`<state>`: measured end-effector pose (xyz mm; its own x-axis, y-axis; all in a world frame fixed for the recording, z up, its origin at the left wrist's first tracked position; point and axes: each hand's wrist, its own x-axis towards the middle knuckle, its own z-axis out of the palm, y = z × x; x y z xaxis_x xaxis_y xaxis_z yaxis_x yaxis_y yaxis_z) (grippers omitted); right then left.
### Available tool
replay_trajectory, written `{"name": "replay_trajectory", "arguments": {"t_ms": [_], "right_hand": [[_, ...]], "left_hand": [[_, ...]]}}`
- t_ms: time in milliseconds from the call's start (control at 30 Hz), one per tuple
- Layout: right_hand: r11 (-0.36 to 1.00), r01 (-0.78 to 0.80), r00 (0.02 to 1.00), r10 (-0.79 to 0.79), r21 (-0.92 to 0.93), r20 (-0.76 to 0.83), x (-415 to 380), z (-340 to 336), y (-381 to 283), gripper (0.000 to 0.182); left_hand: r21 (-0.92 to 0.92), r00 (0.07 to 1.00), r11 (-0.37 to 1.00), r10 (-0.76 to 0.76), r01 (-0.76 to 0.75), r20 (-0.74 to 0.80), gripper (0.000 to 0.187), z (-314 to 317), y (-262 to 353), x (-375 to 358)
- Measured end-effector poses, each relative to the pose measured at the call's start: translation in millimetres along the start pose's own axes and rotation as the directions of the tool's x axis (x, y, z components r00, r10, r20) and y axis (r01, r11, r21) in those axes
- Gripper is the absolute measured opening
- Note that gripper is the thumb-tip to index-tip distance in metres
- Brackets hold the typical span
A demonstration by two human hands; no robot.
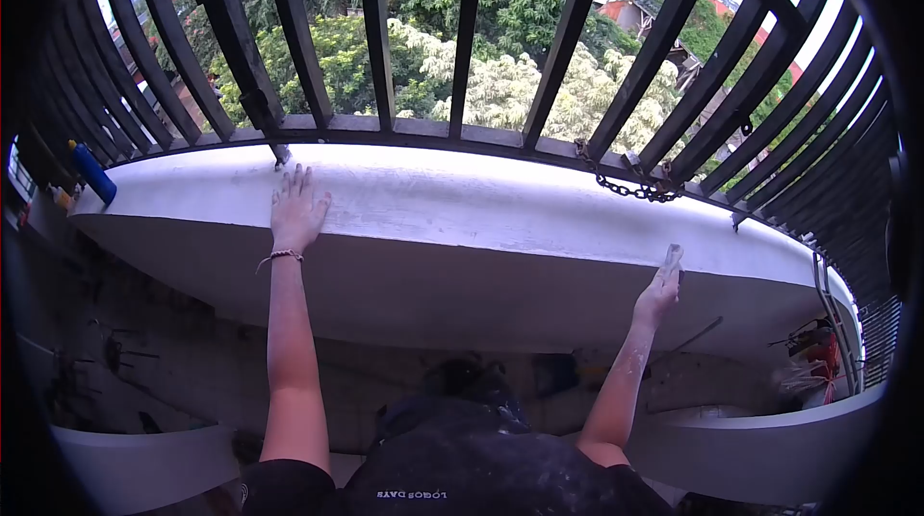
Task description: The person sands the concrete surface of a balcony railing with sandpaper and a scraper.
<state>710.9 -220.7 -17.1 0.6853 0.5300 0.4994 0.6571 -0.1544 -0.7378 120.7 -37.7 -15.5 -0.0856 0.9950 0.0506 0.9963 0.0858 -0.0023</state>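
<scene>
My left hand [300, 210] lies flat on the top of the white ledge [414, 203], fingers stretched out and apart, holding nothing. A thin bracelet circles that wrist. Further right, my right hand [658, 293] is closed at the ledge's front edge around a small dusty grey piece [675, 253] that looks like folded sandpaper. Its upper end sticks out past the fingers, against the white surface. Whitish dust coats both hands and forearms. Faint streaks mark the ledge between the hands.
Dark metal railing bars [373, 35] rise behind the ledge. A rusty chain [626, 191] hangs from them at the right. At the far left a blue bottle [92, 172] stands on the ledge. Red and clear plastic bags [818, 362] sit at the lower right.
</scene>
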Motion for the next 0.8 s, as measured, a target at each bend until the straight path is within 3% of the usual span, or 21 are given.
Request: {"name": "replay_trajectory", "arguments": {"t_ms": [67, 100, 133, 167, 200, 233, 267, 300, 333, 367, 433, 500, 567, 600, 633, 667, 700, 767, 800], "right_hand": [[0.985, -0.112, 0.994, 0.111, -0.135, -0.014, 0, 29, -3, 0.04], [0.981, -0.172, 0.981, 0.178, -0.089, 0.071, -10, 41, -38, 0.039], [0.977, -0.096, 0.978, 0.128, -0.192, 0.162, -25, 58, -66, 0.038], [0.99, 0.122, 0.973, -0.105, -0.071, 0.205, -46, 85, -83, 0.036], [0.987, 0.156, 0.948, -0.137, -0.043, 0.288, -70, 107, -115, 0.032], [0.969, 0.179, 0.911, -0.229, 0.171, 0.344, -92, 120, -153, 0.029], [0.986, 0.012, 0.771, -0.116, 0.168, 0.626, -106, 119, -197, 0.032], [0.97, -0.062, 0.574, -0.158, 0.235, 0.804, -124, 136, -216, 0.027], [0.847, -0.172, 0.428, -0.395, 0.502, 0.813, -152, 162, -219, 0.024], [0.67, -0.458, 0.199, -0.563, 0.584, 0.802, -183, 181, -226, 0.027], [0.581, -0.621, -0.085, -0.717, 0.525, 0.692, -224, 174, -248, 0.029], [0.675, -0.414, -0.166, -0.716, 0.611, 0.678, -234, 158, -258, 0.035], [0.748, -0.342, -0.166, -0.643, 0.569, 0.747, -225, 155, -255, 0.034], [0.72, -0.398, -0.058, -0.638, 0.568, 0.768, -218, 149, -253, 0.031], [0.744, -0.39, -0.053, -0.606, 0.542, 0.794, -204, 148, -249, 0.03], [0.707, -0.523, 0.027, -0.544, 0.476, 0.839, -196, 140, -245, 0.031], [0.661, -0.546, 0.153, -0.525, 0.515, 0.837, -190, 139, -236, 0.031], [0.563, -0.618, 0.341, -0.437, 0.548, 0.833, -163, 119, -227, 0.03], [0.537, -0.661, 0.406, -0.332, 0.524, 0.852, -151, 110, -217, 0.032]], "left_hand": [[-0.004, 0.999, 1.0, -0.003, 0.003, -0.042, 0.074, 5, 2, -5], [-0.006, 0.998, 1.0, -0.006, 0.006, -0.06, 0.074, 7, 2, -6], [-0.06, 0.997, 0.996, 0.055, -0.059, -0.052, 0.074, 4, 1, -8], [-0.113, 0.992, 0.986, 0.119, -0.123, -0.046, 0.075, -3, -3, -12], [-0.167, 0.982, 0.968, 0.183, -0.188, -0.043, 0.076, -10, -7, -16], [-0.57, 0.953, 0.769, 0.284, -0.289, -0.1, 0.077, -14, -14, -19], [-0.851, 0.918, 0.406, 0.344, -0.334, -0.196, 0.078, -18, -25, -23], [-0.949, 0.884, -0.042, 0.354, -0.312, -0.306, 0.079, -21, -36, -28], [-0.913, 0.903, -0.288, 0.234, -0.289, -0.36, 0.08, -24, -47, -38], [-0.812, 0.92, -0.514, 0.104, -0.276, -0.378, 0.081, -24, -59, -52], [-0.832, 0.919, -0.394, -0.226, -0.391, -0.324, 0.079, -18, -90, -81], [-0.869, 0.898, -0.315, -0.349, -0.382, -0.269, 0.074, -4, -128, -118], [-0.957, 0.925, -0.184, -0.35, -0.224, -0.149, 0.068, 16, -160, -159], [-0.984, 0.929, -0.117, -0.361, -0.131, -0.08, 0.064, 21, -173, -177], [-0.999, 0.906, -0.053, -0.422, -0.008, 0.015, 0.058, 20, -168, -192], [-0.999, 0.89, 0.019, -0.454, 0.039, 0.026, 0.054, 21, -163, -202], [-0.992, 0.875, 0.086, -0.482, 0.091, 0.038, 0.05, 24, -157, -208], [-0.968, 0.882, 0.242, -0.468, 0.071, -0.053, 0.043, 27, -136, -210], [-0.962, 0.886, 0.27, -0.437, -0.039, -0.158, 0.039, 30, -121, -202]]}}
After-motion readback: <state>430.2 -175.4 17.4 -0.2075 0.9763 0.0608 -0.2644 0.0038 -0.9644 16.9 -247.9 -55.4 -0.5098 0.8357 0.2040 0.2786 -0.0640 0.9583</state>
